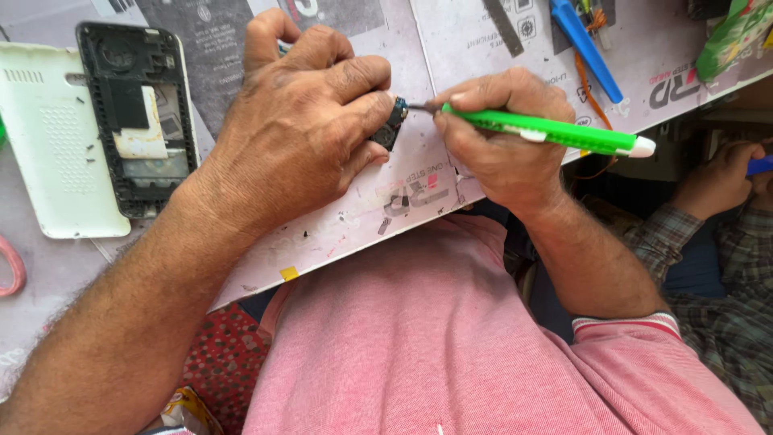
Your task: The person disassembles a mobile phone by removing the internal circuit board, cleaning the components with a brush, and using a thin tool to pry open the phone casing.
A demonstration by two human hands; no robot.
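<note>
My left hand (298,121) curls tight round a small dark phone part (392,122), pinning it on the work mat (451,48) so it can't slip | my right hand (499,133) grips the green screwdriver (547,131) pen-like, tip at the part | opened phone (138,121) and its white back cover (48,145) lie apart at left, out of my way.

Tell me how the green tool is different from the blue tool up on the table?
The green screwdriver is held in the right hand, while the blue tool lies untouched on the table mat. The green screwdriver's metal tip meets a small dark part pinched in the left hand; the blue tool touches no part. The green screwdriver has a white end; the blue tool shows none. Both are slim, plastic-handled and lie slanted.
</note>
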